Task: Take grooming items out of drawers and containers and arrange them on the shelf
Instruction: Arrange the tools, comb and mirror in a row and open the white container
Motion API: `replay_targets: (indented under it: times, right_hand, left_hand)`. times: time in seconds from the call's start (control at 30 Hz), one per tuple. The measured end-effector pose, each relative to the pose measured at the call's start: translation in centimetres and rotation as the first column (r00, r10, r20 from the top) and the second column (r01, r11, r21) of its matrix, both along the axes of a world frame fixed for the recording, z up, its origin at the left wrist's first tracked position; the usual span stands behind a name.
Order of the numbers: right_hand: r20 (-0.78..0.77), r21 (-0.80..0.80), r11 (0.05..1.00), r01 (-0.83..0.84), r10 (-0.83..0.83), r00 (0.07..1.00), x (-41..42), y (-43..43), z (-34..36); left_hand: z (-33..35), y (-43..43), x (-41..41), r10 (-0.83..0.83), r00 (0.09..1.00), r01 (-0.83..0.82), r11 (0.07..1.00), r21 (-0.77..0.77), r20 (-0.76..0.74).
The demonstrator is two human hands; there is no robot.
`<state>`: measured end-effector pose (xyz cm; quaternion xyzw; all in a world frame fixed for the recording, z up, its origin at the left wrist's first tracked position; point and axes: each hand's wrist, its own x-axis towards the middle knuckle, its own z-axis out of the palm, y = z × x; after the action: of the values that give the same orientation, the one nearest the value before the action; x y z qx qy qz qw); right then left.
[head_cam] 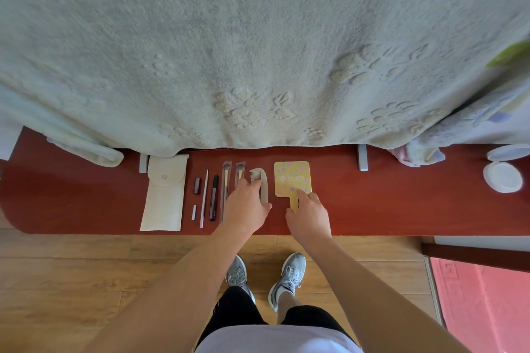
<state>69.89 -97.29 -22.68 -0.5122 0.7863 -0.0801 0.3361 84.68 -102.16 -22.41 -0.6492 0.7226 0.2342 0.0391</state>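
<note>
A row of grooming items lies on the dark red shelf (372,203). From left to right they are a cream pouch (163,198), a small lipstick (196,185), a thin pink stick (204,200), a dark tube (214,198), two makeup brushes (226,178), a pale comb (259,180) and a yellow hand mirror (292,178). My left hand (248,205) lies over the comb, fingers on its left side and thumb at its lower end, holding it. My right hand (308,216) pinches the mirror's handle, with the index finger on the mirror's lower edge.
A pale green towel (258,51) hangs over the back of the shelf. A white round jar (502,178) and its lid (507,152) stand at the far right. More cloth (424,152) hangs at the right. Below are a wooden floor (86,281) and a pink mat (487,309).
</note>
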Motion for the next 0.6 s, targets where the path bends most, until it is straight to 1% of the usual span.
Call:
replay_targets:
  times: [0.4, 0.6]
  right_hand:
    - [0.019, 0.017, 1.0, -0.001, 0.0, 1.0, -0.6, -0.5, 0.3]
    - [0.045, 0.01, 1.0, -0.025, 0.025, 0.999, -1.5, -1.1, 1.1]
  left_hand:
    - [0.2, -0.7, 0.1, -0.003, 0.999, 0.004, 0.999, 0.033, -0.034]
    - [0.9, -0.7, 0.1, -0.011, 0.999, 0.01, 1.0, -0.022, -0.038]
